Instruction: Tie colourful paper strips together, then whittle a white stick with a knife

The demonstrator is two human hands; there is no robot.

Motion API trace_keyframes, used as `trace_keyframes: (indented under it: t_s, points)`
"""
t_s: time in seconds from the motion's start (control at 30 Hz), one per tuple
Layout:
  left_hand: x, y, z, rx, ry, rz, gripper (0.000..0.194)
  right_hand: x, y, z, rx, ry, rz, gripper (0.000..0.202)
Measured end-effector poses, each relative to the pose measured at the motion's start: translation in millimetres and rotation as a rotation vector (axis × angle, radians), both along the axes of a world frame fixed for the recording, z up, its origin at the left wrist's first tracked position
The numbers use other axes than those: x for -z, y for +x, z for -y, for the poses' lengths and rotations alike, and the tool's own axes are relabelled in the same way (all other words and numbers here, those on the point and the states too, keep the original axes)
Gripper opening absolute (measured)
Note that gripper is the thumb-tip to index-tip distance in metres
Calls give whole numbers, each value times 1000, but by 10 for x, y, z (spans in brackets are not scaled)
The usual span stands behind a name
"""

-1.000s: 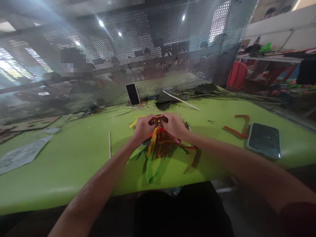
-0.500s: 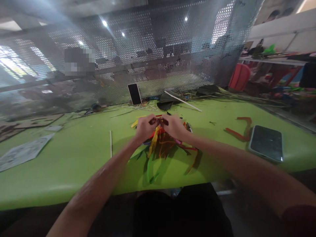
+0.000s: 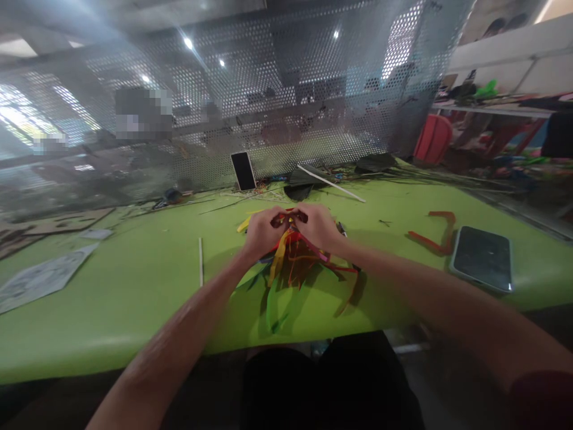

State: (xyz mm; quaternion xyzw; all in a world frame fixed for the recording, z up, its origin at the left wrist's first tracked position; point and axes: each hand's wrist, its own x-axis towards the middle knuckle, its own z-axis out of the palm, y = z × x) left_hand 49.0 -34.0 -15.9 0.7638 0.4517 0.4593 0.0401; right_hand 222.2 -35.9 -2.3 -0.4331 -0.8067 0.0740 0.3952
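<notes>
A bundle of coloured strips [image 3: 278,260] lies on the green table top in front of me, with yellow, red, orange and pink pieces fanning toward me. One long green strip [image 3: 270,307] curls down near the table's front edge. My left hand [image 3: 263,230] is closed at the far side of the bundle, thumb and fingers pinched on the strips. Facing it, my right hand [image 3: 320,227] pinches the same bundle, its fingertips almost meeting those of the left. The exact pieces between the fingertips are partly hidden by the hands.
To the right lie a bent orange strip [image 3: 443,242] and a phone [image 3: 483,258]. A white stick [image 3: 200,261] is left of my hands; another white stick [image 3: 331,183] rests on dark leaf-like pieces behind. A second phone [image 3: 243,171] leans against the perforated panel [image 3: 277,119]. Printed paper [image 3: 45,278] lies far left.
The fingers of both hands have shifted slightly, and the thumbs are bent more, with a small gap showing between them. The strips stay nearly where they were.
</notes>
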Motion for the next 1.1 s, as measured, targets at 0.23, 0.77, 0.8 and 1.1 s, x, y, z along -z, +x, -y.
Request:
trace_keyframes:
  t_s: [0.23,0.77,0.8,1.1]
  points:
    - [13,-6,-6,-18,0,-52,17,77,-32,-15,-26,-67,21,13]
    - [26,-16,-25,-12,-2,-2,13,18,-9,-15,-29,-34,-33,18]
    - [28,-15,-26,-5,4,-6,14,14,-10,-8,-20,-38,-25,18]
    - [20,-6,-20,-4,59,-83,11,12,-29,20,17,-58,27,13]
